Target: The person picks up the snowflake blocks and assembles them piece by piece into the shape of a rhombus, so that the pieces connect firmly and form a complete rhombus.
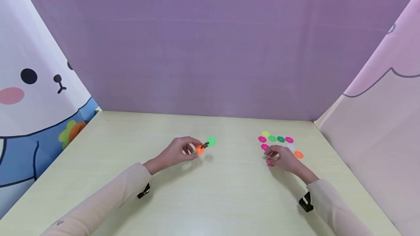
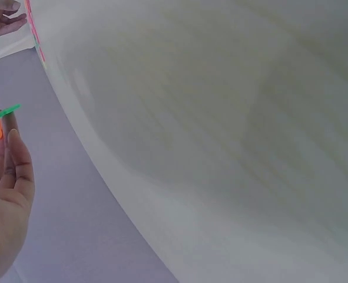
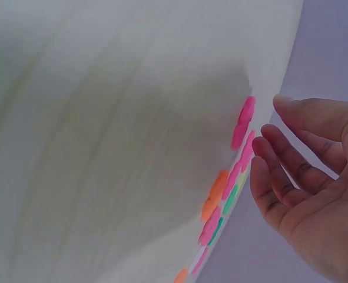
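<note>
My left hand (image 1: 178, 151) pinches a small cluster of flat flower-shaped plastic pieces between thumb and fingers, above the table. In it are an orange flower piece (image 1: 199, 150), a dark brown piece (image 1: 205, 145) and a bright green disc (image 1: 212, 141) at the far end. The left wrist view shows a green piece (image 2: 7, 112) edge-on by the fingertips. Over the loose pieces on the right hovers my right hand (image 1: 283, 158), fingers relaxed and apart with nothing between them. A pink flower piece (image 3: 243, 122) lies on the table near its fingertips.
Several loose flower pieces lie on the right of the pale table (image 1: 210, 199), among them a yellow one (image 1: 265, 133), a dark green one (image 1: 280, 139) and an orange one (image 1: 299, 154). A purple panel (image 1: 210, 46) stands along the back edge, with printed cloth at both sides.
</note>
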`<state>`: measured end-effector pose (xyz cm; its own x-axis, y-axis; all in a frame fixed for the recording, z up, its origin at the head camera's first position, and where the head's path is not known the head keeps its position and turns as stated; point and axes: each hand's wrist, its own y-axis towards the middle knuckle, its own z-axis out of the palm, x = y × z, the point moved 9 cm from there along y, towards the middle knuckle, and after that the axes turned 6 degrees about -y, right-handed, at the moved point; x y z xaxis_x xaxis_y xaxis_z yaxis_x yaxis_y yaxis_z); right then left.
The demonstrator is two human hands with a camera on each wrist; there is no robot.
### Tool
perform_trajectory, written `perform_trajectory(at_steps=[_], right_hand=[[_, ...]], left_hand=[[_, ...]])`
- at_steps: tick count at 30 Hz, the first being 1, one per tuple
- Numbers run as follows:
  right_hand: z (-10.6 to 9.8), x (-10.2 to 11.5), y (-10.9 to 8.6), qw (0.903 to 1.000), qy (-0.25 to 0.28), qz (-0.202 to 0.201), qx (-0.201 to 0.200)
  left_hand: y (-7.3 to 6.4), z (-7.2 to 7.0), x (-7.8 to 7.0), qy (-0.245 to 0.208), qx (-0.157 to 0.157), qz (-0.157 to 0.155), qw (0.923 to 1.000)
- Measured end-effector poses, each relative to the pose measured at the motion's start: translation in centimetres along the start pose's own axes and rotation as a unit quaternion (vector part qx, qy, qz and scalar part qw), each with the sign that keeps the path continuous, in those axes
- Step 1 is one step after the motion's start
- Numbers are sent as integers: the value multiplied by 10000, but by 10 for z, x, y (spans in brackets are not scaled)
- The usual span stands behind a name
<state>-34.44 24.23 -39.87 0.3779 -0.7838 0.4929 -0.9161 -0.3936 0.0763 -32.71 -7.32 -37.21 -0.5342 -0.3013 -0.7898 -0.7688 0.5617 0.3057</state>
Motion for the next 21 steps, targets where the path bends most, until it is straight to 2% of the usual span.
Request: perform_trajectory(at_steps=[3,9,14,21], right_hand=[[0,-2,-2,9999,-103,99,89],[1,-2,-5,9987,-491,-73,82],[0,-3,-5,9979,-644,-108,-7],[-4,3,-4,9971,-665,-370,-73]], left_hand=[[-1,-1,-9,15,-27,16,10000],[-2,-3,-32,10,27,80,10000],[-2,-3,-35,17,54,51,10000],[-2,-3,-37,2,22,83,10000]])
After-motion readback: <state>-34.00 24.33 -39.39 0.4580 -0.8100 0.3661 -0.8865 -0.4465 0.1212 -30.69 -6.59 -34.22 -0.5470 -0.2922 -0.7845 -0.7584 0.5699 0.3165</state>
